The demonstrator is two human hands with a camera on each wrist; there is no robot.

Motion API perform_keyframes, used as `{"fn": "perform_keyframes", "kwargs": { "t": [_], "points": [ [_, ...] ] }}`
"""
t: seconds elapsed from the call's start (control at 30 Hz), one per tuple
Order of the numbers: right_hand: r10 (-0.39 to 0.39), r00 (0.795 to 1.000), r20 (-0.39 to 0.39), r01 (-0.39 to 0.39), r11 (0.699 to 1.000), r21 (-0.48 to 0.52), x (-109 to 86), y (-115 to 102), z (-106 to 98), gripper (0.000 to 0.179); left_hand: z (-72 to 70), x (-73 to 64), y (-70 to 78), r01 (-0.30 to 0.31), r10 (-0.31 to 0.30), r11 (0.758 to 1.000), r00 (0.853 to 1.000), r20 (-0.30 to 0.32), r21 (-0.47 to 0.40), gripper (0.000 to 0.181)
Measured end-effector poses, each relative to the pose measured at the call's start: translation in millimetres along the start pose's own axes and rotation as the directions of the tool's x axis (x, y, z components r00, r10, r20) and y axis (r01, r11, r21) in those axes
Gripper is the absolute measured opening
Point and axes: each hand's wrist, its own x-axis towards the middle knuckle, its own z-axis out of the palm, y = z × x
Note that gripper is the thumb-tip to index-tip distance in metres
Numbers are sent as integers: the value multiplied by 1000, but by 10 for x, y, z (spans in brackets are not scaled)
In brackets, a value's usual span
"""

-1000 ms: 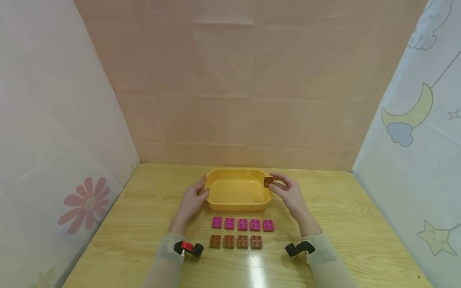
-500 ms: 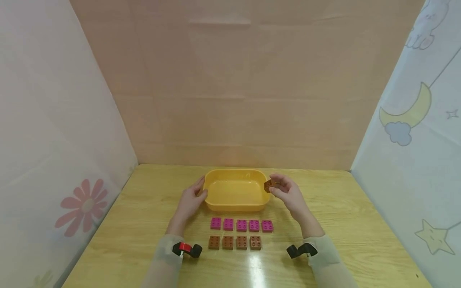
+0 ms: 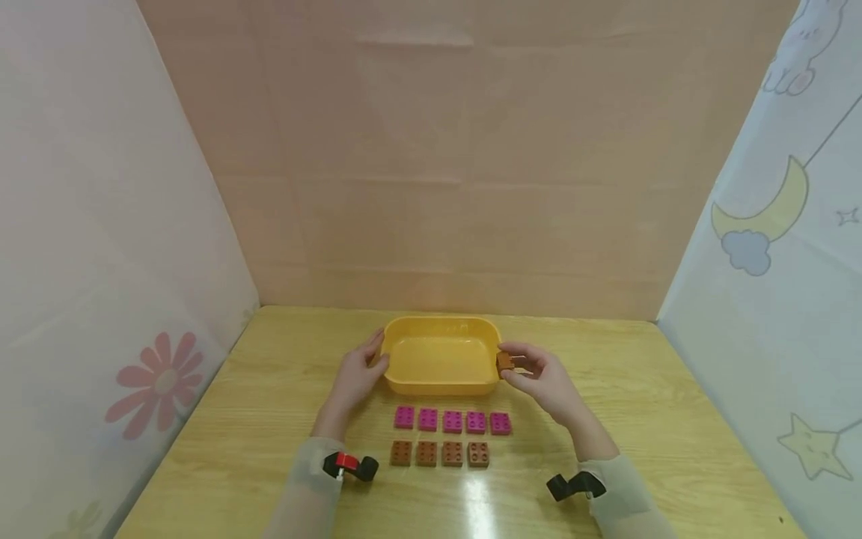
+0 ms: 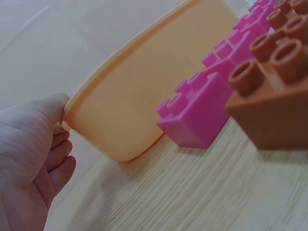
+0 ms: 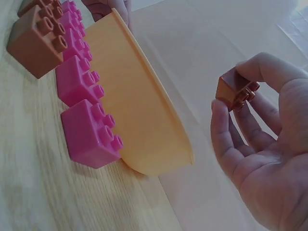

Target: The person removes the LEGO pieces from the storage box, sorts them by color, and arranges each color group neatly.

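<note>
In the head view, a yellow plastic tub stands at the middle of the table. My left hand grips its left rim, thumb over the edge and fingers outside, as the left wrist view also shows. At the tub's right end, my right hand pinches a brown building block between thumb and fingers. The right wrist view has this block tilted, its studs turned towards the palm, held higher than the tabletop and outside the tub's wall. Inside the tub only bare yellow floor shows.
A row of several pink building blocks lies just in front of the tub. Nearer to me is a second row, of several brown blocks. Printed cloth walls enclose the wooden table on the left, right and back.
My right hand has moved towards me along the tub's right end, turning the brown block as it goes. The left hand keeps its grip on the rim.
</note>
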Motion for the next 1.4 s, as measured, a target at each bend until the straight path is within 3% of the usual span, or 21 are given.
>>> {"fn": "perform_keyframes", "kwargs": {
  "t": [0.23, 0.37, 0.5, 0.7, 0.87, 1.2, 1.4],
  "points": [
    [11, 995, 103, -2, 996, -93, -202, -34, 19, 48, -66, -65, -25, 20, -20, 1000, 1000, 19, -12, 55],
    [-24, 986, 166, 48, 988, -144, -271, -59, 22, 44, -121, -77, -38, 42, -42, 999, 999, 21, 7, 55],
    [-65, 968, 242, 110, 978, -178, -314, -92, -34, 45, -123, -50, -4, 53, -53, 998, 998, 20, 20, 55],
    [-33, 938, 344, 113, 970, -216, -369, -160, -42, 44, -104, -34, 17, 48, -49, 999, 998, 32, 6, 56],
    [3, 925, 380, 94, 967, -238, -421, -161, 28, 38, -116, -47, 6, 61, -61, 998, 998, 26, 6, 55],
    [88, 924, 372, 14, 965, -261, -699, -153, 43, 37, -78, -18, 14, 50, -51, 999, 998, 46, 14, 56],
    [138, 908, 396, -14, 954, -299, -739, -104, 103, 36, -36, 31, 20, 43, -43, 999, 998, 46, -4, 56]
  ]
}}
